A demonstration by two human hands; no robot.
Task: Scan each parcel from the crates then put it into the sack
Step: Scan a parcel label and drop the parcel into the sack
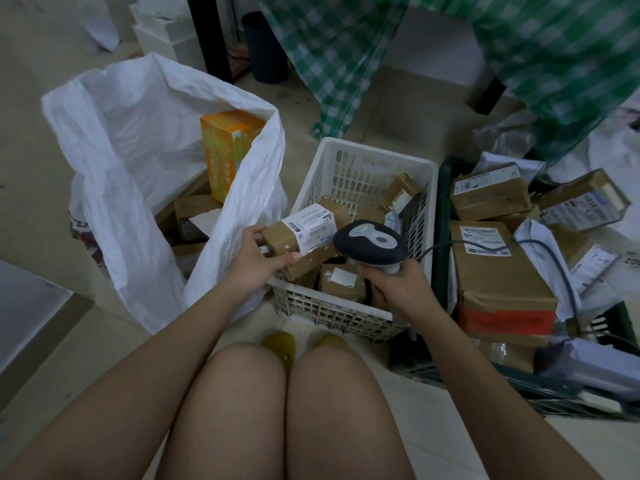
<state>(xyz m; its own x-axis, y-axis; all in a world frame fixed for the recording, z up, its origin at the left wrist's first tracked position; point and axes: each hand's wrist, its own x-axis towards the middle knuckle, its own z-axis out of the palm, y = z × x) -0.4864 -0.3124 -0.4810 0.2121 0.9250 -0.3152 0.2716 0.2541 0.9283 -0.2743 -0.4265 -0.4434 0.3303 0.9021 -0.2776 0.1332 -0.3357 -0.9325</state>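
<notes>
Cardboard parcel: 1, left hand | scanner: 1, right hand

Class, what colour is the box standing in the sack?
Orange box, seen in the head view.

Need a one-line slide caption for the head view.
Left hand holds a parcel over the white crate; right hand aims the scanner at its label, sack open alongside.

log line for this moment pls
step: scan | left hand: holds parcel, label up, over white crate | right hand: grips scanner beside label | sack: open, holds boxes
</notes>
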